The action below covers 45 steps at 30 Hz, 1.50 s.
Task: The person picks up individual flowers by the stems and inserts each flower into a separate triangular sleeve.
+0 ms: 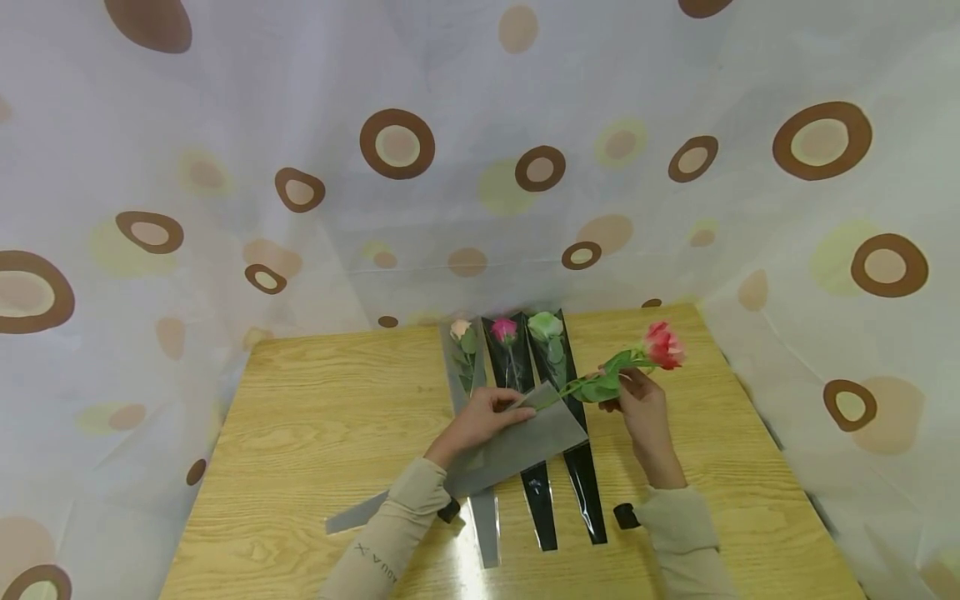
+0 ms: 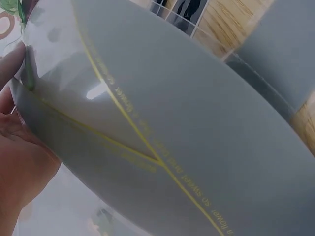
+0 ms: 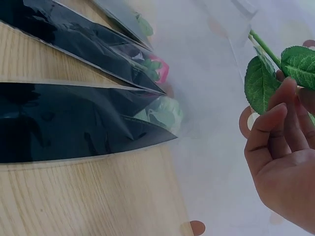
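Observation:
My left hand (image 1: 480, 423) pinches the wide mouth of a grey flower sleeve (image 1: 536, 437), which slants across the table with its narrow tail to the lower left. Yellow lines and lettering run along the sleeve in the left wrist view. In my right hand (image 1: 647, 417) is the leafy stem of an artificial pink flower (image 1: 663, 346), pinched between thumb and fingers near its green leaves (image 3: 261, 83). The flower's head points up to the right. Its lower stem (image 2: 29, 73) reaches into the sleeve's mouth, beside the left thumb.
Behind the grey sleeve lie three wrapped flowers: a peach one (image 1: 461, 330) in grey, a magenta one (image 1: 504, 330) in black and a pale green one (image 1: 545, 325) in black. They rest on a wooden table (image 1: 315, 400). A patterned curtain (image 1: 465, 217) hangs around the table.

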Each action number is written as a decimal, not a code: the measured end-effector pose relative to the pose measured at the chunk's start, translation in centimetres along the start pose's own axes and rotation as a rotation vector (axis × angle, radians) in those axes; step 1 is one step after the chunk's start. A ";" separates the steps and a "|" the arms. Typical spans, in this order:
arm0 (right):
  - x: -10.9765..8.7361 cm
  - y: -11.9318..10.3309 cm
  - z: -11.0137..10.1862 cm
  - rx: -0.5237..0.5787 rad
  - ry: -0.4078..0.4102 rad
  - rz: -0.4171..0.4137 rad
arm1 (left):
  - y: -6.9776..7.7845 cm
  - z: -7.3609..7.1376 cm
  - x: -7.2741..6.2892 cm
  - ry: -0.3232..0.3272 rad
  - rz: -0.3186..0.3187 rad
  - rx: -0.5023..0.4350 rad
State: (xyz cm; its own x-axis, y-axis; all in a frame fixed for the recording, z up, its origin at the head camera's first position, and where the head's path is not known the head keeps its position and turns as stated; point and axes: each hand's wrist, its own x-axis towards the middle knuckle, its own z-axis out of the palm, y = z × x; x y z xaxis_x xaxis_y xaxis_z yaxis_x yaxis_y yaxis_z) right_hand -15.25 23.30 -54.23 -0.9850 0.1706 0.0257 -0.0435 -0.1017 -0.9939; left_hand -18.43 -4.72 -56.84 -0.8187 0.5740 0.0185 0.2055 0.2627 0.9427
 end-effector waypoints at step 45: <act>-0.6 1.3 0.8 0.057 -0.106 0.011 | 3.2 -1.8 3.3 -0.244 0.148 0.379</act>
State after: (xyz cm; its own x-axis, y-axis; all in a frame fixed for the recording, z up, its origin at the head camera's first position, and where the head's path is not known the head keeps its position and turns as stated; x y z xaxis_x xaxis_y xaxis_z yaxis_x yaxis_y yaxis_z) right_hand -14.84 22.31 -55.45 -0.9975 0.0646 0.0290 -0.0390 -0.1592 -0.9865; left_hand -21.45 -3.39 -53.13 -0.6255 0.7799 0.0220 0.5286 0.4029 0.7472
